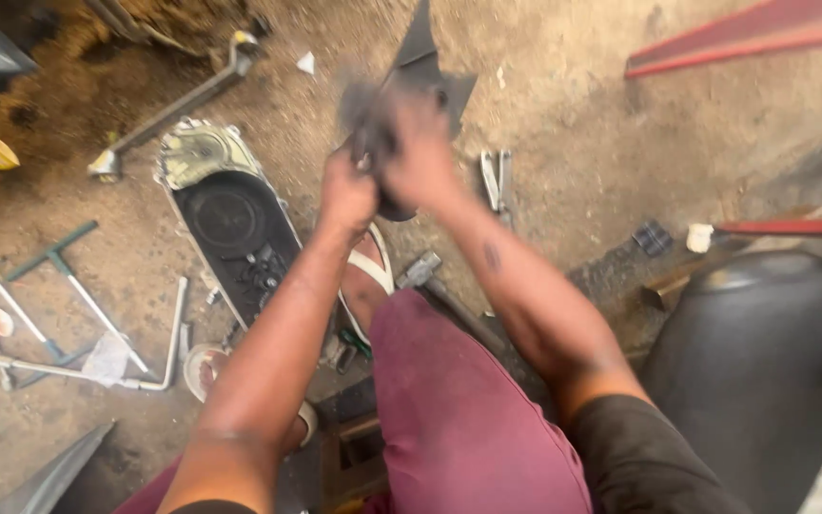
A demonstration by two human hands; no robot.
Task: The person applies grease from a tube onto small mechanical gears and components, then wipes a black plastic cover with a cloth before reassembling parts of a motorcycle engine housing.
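Both my hands meet in front of me over a dirt and concrete floor, blurred by motion. My left hand (347,190) and my right hand (420,157) together grip a dark, angular metal part (422,59) that sticks up and away from me. A grey rag-like smudge sits between the fingers, too blurred to name. Below the hands lie my maroon trouser leg (449,409) and my foot in a white-strapped sandal (370,276).
A black engine cover (230,224) lies on the ground to the left. Long T-handled wrenches (73,286) and a bent bar (168,333) lie further left. A hammer (420,271), pliers (497,181), a black motorcycle seat (753,362) and red frame tubes (744,33) lie right.
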